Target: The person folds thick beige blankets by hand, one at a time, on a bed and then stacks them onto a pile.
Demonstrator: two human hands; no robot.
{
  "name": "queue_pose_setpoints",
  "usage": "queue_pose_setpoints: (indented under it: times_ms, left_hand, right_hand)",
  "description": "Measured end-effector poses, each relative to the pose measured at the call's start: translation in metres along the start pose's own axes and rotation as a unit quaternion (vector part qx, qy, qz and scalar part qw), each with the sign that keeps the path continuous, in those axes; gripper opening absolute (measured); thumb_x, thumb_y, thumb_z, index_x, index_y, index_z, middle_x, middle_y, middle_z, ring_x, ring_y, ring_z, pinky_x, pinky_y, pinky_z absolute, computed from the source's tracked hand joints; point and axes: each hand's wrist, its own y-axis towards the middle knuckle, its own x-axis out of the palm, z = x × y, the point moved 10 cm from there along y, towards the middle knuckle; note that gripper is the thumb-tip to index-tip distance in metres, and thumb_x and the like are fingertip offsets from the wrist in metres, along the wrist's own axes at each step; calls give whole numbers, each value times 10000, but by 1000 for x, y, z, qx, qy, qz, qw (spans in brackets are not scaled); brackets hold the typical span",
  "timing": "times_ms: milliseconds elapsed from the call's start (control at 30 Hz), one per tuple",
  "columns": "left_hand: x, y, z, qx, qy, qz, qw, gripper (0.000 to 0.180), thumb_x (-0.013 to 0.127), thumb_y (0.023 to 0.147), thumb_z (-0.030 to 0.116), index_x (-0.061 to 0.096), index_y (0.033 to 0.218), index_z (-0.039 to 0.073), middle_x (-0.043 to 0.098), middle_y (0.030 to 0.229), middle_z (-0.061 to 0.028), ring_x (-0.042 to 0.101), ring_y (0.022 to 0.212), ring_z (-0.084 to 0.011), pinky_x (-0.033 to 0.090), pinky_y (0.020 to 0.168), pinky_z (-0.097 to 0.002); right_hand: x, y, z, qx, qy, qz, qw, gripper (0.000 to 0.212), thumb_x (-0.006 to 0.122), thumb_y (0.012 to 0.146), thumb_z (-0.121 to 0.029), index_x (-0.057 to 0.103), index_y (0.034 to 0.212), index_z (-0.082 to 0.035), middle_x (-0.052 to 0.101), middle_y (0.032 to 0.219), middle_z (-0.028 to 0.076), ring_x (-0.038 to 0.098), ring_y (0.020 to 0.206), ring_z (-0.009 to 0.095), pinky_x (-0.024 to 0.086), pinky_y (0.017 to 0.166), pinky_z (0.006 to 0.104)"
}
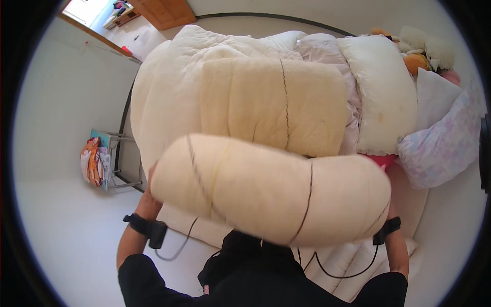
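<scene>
A thick cream rolled quilt [261, 189], wound with dark and yellow strings, is held up before my body, slightly blurred. Its left end is gripped by my left hand [152, 181], whose fingers are mostly behind the roll. At the opposite end, my right hand [387, 179] supports it and is largely hidden. Just beyond the roll lies a folded yellowish quilt [255, 97] with a dark wavy stitch line. That one rests on a large white quilt [158, 97] spread over the bed.
A white pillow [381, 92] and a floral pillow [440, 143] lie to the right, near plush toys [424, 53]. Something red [381, 159] shows under the pillow. On the left stands a metal-legged stool [123, 137] with folded cloth [93, 161]. A wooden door [166, 13] is at the far left.
</scene>
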Motion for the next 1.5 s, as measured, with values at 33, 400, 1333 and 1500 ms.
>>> queue_pose_setpoints:
  times_ms: [33, 400, 1333, 1500]
  left_hand:
    - [-5, 13, 8, 12, -92, 11, 996, 380, 452, 881, 363, 557, 1047, 38, 610, 976, -73, 570, 901, -201, 469, 794, -371]
    - [74, 144, 36, 182, 41, 110, 976, 924, 811, 540, 162, 283, 1284, 12, 452, 1150, -155, 442, 1045, -287, 376, 876, -388]
    - [18, 291, -18, 50, -102, 242, 964, 320, 646, 769, 214, 564, 966, -24, 608, 919, -92, 546, 820, -165, 435, 744, -287]
    - [25, 287, -13, 79, -15, 276, 958, 322, 628, 780, 211, 563, 979, -33, 608, 926, -122, 549, 826, -189, 432, 753, -311]
  right_hand:
    - [3, 10, -24, -68, -48, 20, 996, 673, 330, 877, -563, 359, 1296, -37, 454, 1264, 81, 450, 1131, 177, 366, 955, 318]
    - [11, 100, -124, -380, -129, 222, 889, 673, 535, 859, -378, 283, 1325, 37, 392, 1306, 117, 396, 1154, 165, 314, 966, 278]
    - [57, 324, -202, -289, -509, 411, 699, 647, 444, 821, -554, 423, 1237, -59, 586, 1009, 229, 554, 929, 386, 428, 755, 426]
    - [43, 345, -196, -235, -514, 410, 716, 663, 419, 802, -592, 426, 1224, -81, 588, 943, 253, 561, 862, 409, 424, 695, 461]
